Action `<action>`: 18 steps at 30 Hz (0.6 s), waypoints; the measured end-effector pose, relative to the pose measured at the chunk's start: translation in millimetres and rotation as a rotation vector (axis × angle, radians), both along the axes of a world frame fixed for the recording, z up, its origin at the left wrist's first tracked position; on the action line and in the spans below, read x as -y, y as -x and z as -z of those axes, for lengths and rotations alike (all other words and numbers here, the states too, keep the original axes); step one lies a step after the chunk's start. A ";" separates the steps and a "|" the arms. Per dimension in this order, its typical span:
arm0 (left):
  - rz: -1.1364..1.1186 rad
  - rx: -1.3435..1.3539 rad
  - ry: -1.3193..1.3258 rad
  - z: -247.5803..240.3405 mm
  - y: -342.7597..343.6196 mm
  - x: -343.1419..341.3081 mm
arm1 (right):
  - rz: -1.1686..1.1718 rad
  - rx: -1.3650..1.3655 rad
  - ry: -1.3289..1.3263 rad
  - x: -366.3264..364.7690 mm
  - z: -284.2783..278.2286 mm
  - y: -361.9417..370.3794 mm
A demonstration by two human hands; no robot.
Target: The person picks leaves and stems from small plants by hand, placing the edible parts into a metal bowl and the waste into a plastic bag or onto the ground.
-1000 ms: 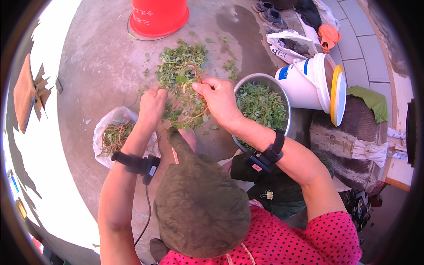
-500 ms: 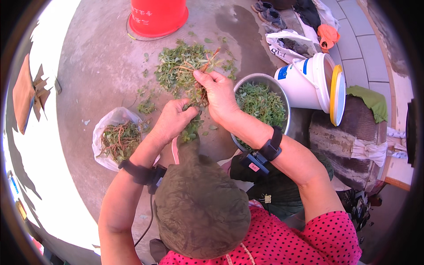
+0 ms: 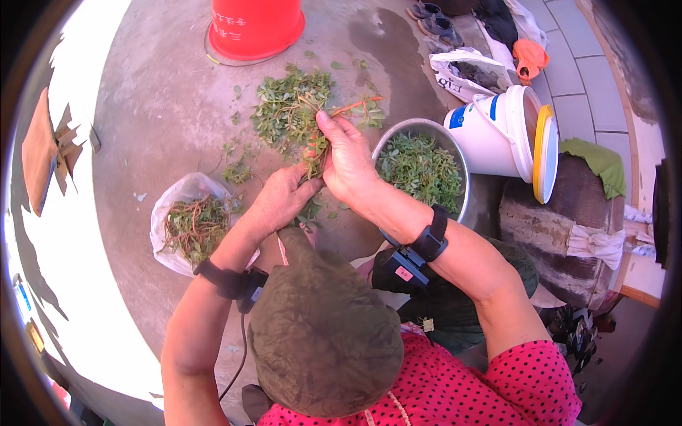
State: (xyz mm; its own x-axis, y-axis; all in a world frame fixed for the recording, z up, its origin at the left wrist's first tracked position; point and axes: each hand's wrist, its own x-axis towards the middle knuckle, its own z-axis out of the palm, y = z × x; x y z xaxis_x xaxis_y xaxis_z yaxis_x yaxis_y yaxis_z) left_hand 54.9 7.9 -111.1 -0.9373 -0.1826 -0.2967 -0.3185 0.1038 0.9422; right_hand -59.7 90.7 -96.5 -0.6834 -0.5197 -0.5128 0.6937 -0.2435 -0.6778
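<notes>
Between my hands is a bunch of leafy greens with thin reddish stems. My right hand is closed round its upper part, thumb on top, and a red stem sticks out to the right. Just below and to the left, my left hand pinches the lower end, its fingertips close to the right hand; some leaves show beneath it. Beyond them a loose pile of the same greens lies on the concrete floor. To the right, a metal basin holds more green sprigs.
A clear plastic bag of reddish stems stands at left. A red bucket is at the far side. At right are a white bucket lying tilted, a yellow-rimmed lid and a white bag. Loose leaves dot the floor.
My right hand has come slightly nearer and my left hand has shifted right, so they are closer together. The red stem at the right hand now points more to the right.
</notes>
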 end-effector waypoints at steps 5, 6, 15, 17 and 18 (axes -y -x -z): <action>-0.704 0.134 -0.456 49.3 -40.3 33.8 | -0.033 0.113 -0.190 -3.3 5.7 -6.0; -0.864 0.068 -0.566 51.7 -61.5 49.7 | -0.064 0.042 -0.211 -1.4 10.9 -8.7; -1.014 -0.114 -0.625 -18.8 -98.6 72.8 | -0.842 -0.884 -0.429 20.0 85.8 -81.8; -0.913 -0.036 -0.770 -3.7 -88.7 54.4 | -0.593 0.006 -0.023 14.3 40.5 -71.2; -0.869 -0.042 -0.908 3.6 -72.9 38.5 | -0.668 -0.241 -0.008 8.5 19.5 -58.4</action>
State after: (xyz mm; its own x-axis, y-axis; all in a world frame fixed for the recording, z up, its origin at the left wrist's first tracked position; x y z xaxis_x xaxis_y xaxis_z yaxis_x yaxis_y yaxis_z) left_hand 127.8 -30.6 -114.6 -0.6221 -0.4890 -0.6114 0.0759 -0.8150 0.5745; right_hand -1.3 82.2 -116.0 -0.3146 -0.8641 -0.3929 0.5237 0.1872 -0.8311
